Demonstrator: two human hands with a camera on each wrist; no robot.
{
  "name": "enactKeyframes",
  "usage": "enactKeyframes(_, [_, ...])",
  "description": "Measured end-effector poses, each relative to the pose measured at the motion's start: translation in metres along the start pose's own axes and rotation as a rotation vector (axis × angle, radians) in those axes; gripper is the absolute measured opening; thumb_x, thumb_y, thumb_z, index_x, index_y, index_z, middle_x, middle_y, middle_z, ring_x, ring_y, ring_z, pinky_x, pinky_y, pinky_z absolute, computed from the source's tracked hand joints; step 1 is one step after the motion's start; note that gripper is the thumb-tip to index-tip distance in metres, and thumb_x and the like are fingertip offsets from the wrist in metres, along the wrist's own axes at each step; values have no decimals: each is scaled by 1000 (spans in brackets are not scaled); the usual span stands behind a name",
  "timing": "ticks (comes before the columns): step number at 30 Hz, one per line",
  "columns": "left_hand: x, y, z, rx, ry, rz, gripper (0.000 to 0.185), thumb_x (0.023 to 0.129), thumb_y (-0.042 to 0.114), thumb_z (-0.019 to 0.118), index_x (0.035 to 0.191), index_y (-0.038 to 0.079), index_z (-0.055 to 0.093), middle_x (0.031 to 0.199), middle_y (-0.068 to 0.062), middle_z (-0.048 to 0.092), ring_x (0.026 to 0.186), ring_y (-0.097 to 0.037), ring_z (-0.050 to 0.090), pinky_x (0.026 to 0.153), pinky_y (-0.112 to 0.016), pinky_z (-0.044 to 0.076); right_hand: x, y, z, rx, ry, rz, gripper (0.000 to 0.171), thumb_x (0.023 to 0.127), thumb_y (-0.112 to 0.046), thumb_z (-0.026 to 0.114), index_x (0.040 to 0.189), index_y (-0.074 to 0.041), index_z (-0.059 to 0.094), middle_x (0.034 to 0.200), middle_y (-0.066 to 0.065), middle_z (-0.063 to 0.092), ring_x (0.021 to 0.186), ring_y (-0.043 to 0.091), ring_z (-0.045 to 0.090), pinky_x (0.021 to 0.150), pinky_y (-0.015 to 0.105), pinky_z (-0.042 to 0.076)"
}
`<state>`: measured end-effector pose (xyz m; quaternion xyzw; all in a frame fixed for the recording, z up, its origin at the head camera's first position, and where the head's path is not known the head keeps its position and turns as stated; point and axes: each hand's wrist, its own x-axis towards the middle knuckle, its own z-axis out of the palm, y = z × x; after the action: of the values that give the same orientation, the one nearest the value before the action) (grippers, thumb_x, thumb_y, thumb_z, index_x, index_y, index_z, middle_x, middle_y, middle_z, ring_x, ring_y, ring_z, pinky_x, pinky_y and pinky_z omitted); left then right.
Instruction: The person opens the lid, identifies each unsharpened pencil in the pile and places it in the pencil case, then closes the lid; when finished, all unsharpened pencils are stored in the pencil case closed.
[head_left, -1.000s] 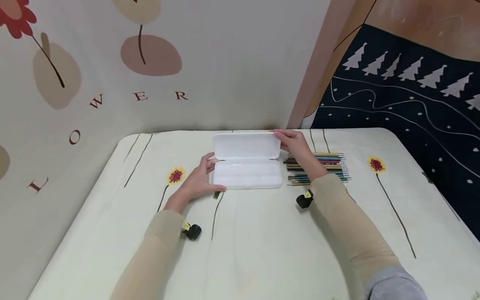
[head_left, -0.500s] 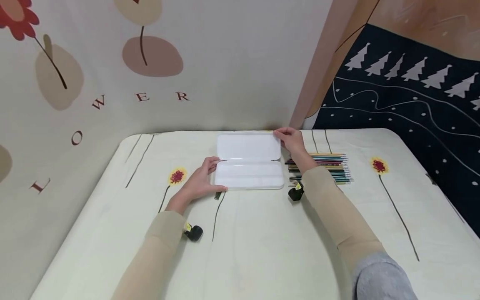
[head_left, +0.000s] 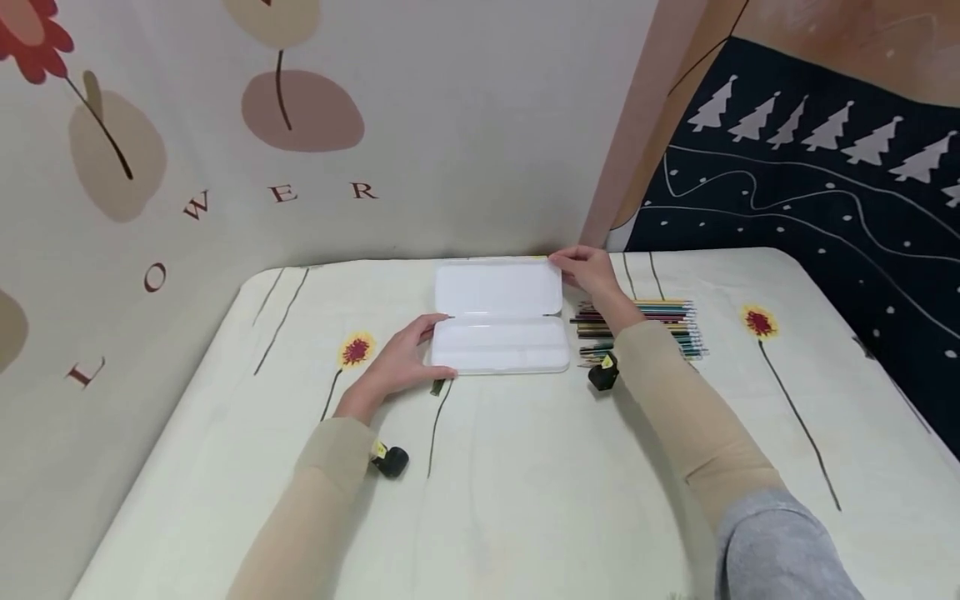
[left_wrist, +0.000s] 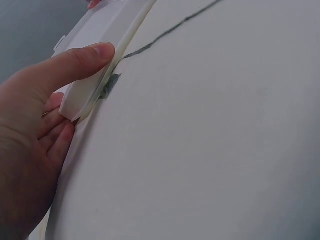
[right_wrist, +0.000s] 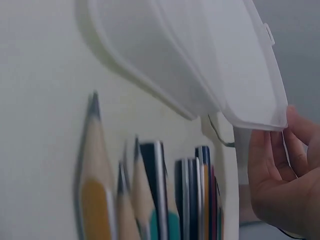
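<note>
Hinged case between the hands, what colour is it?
The hinged case is white, with no printed pattern visible; the head view shows it best.

White case, multicoloured pencils, flowered tablecloth

Dark red serif capitals L, O, W, E and R curve from left to upper left of the head view, on the pale grey, flower-patterned upright wall surface.
</note>
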<state>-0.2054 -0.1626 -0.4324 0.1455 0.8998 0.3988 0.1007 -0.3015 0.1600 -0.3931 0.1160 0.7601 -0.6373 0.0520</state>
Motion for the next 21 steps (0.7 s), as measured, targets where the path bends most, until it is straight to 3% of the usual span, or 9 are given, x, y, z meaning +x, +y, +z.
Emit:
enactKeyframes(5, [-4, 2, -4, 75, -1, -17, 94, 74, 37, 87, 151, 15, 37, 156, -12, 41, 144, -33, 41, 119, -51, 33, -7, -5, -15, 87, -40, -8, 21, 94, -21, 69, 110, -8, 67, 95, -6, 68, 86, 4, 67, 97, 30, 56])
enactKeyframes(10, [-2, 5, -4, 177, -21, 2, 93, 76, 45, 83, 152, 18, 38, 157, -12, 39, 147, -33, 35, 121, -53, 30, -15, -1, -50, 56, 6, -26, 21, 96, -22, 66, 112, -9, 65, 88, -12, 67, 84, 0, 68, 87, 21, 57])
enactKeyframes(15, [-2, 4, -5, 156, -3, -22, 92, 75, 41, 85, 152, 20, 39, 157, -11, 39, 147, -32, 34, 121, -53, 30, -20, 5, -77, -9, 58, -54, 24, 95, -28, 67, 114, -13, 66, 94, -13, 66, 90, 1, 67, 84, 16, 57])
enactKeyframes(21, [-2, 0, -2, 111, 9, -6, 93, 75, 42, 85, 152, 20, 38, 156, -11, 39, 145, -32, 36, 120, -53, 30, -21, 16, -110, -1, 158, -3, 10, 92, -30, 71, 101, -25, 68, 97, -13, 64, 93, 1, 66, 83, 16, 57])
